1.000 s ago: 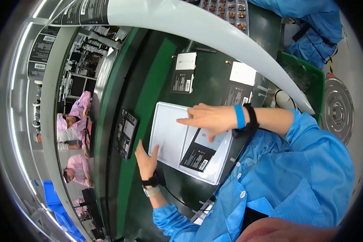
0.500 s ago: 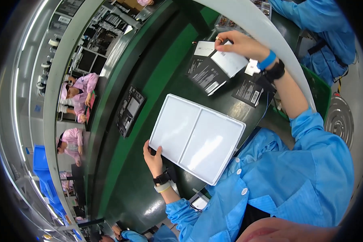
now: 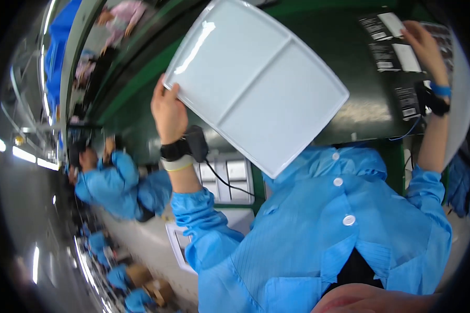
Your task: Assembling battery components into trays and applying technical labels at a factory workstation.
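Note:
A shallow white tray (image 3: pixel 269 62) with a raised rim and one dividing ridge is tilted in front of me. My left hand (image 3: pixel 169 112) grips its left corner, thumb over the rim and fingers behind. At the upper right, my right hand (image 3: pixel 425 52) has its fingers drawn together at the white part of a flat black pack (image 3: pixel 376 28). Whether anything is between them is too blurred to see. Another black pack with a white panel (image 3: pixel 385 57) lies just below, and a third black pack (image 3: pixel 408 103) lies near my right wrist.
The dark green bench (image 3: pixel 368 112) runs behind the tray. Below my left wrist is a white compartmented tray (image 3: pixel 248 182), crossed by a black cable (image 3: pixel 224 183). A co-worker in blue (image 3: pixel 112 177) is at the left. A pale curved post (image 3: pixel 462 99) stands beside my right arm.
My view has swung left and down, so the bench sits higher. The white tray appears larger and more tilted, still in my left hand. My right hand remains by the black packs.

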Available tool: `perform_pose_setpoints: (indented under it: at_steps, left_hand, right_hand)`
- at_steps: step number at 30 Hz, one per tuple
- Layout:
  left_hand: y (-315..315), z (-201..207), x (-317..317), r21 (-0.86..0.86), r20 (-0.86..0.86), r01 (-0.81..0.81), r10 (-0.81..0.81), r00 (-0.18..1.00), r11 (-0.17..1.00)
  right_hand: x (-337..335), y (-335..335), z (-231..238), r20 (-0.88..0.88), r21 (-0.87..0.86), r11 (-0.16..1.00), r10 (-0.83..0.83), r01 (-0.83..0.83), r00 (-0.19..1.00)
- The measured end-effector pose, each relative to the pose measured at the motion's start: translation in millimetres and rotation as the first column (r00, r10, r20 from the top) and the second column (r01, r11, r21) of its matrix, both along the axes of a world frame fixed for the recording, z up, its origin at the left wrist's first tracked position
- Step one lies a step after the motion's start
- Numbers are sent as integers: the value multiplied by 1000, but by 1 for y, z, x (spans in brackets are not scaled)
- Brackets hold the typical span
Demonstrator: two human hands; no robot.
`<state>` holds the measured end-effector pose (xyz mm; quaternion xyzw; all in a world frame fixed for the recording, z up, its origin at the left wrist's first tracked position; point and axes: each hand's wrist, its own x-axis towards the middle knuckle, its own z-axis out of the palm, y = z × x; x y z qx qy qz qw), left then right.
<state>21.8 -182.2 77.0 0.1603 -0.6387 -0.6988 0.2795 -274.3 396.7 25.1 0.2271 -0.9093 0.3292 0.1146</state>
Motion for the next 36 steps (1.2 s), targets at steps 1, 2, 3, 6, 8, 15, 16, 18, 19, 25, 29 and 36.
perform_pose_setpoints:
  at_steps: [1, 2, 3, 6, 8, 15, 16, 18, 19, 25, 29, 36]
  left_hand:
    - [-9, 16, 23, -22, 17, 7, -7, 1000, 1000]
    - [-18, 31, 52, -44, 40, -36, 37, 998, 998]
    - [-26, 48, 78, -68, 61, -66, 71, 996, 995]
    - [-31, 97, 187, -135, 133, -241, 258, 957, 961]
    - [-30, 119, 249, -172, 217, -337, 370, 904, 926]
    - [-47, 87, 490, -300, 403, -604, 672, 621, 738]
    - [-40, 85, 548, -440, 475, -564, 714, 515, 699]
    - [-21, 70, 636, -631, 550, -467, 782, 294, 619]
    - [-6, 64, 679, -697, 556, -428, 811, 183, 575]
    - [72, -100, 647, -97, 891, -814, 414, 185, 573]
    - [91, -117, 676, -498, 732, -692, 681, -12, 523]
    - [45, -111, 646, -602, 712, -529, 702, -17, 598]
  right_hand:
    - [20, -18, 12, -16, -152, 979, 135, -136, 991]
    - [59, -53, 31, 11, -216, 947, 248, -240, 969]
    - [103, -92, 52, 28, -284, 902, 347, -325, 938]
    - [200, -194, 54, -8, -450, 591, 747, -670, 665]
    - [249, -241, 44, 86, -629, 403, 886, -665, 456]
    - [364, -353, 27, 167, -908, 93, 975, -409, -149]
    - [383, -369, 25, 170, -903, 61, 959, -424, -225]
    - [426, -399, 11, 171, -890, -9, 920, -455, -353]
    - [451, -406, 1, 161, -882, -56, 898, -468, -410]
    - [466, -405, -108, 367, -441, -31, 906, -897, -212]
    - [459, -417, -132, 411, -427, 104, 907, -898, -90]
    - [419, -454, -208, 148, -205, 518, 855, -830, 497]
